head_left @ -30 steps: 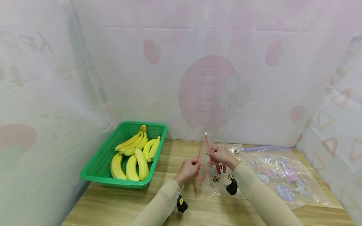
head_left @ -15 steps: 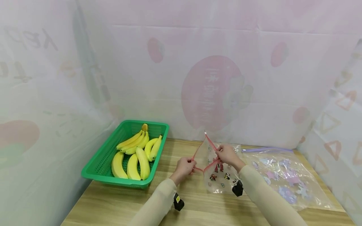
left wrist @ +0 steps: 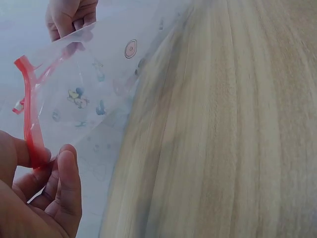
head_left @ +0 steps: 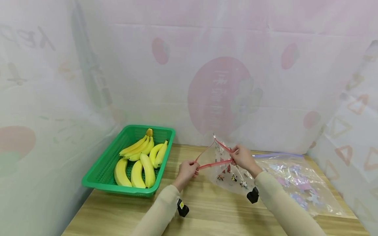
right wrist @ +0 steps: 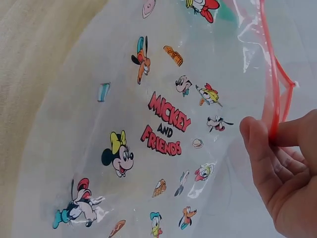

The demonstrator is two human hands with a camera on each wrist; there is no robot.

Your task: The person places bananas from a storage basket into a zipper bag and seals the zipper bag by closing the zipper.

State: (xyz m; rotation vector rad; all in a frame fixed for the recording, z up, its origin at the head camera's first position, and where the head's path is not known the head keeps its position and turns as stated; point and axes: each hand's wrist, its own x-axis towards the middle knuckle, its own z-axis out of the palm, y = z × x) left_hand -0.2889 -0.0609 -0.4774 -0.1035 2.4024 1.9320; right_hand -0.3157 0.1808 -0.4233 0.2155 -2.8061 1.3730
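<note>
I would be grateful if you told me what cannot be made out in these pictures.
- Head view: part of the purple-edged bag, hidden behind the right sleeve.
- Head view: much of the green basket's floor, covered by bananas.
- Left wrist view: faint prints on the red-edged bag, too blurred to identify.
- Right wrist view: the right hand, partly cut off by the right edge.

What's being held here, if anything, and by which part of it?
A clear printed bag, held by the red zip edge of its open mouth: the left hand pinches one side, the right hand the other.
</note>
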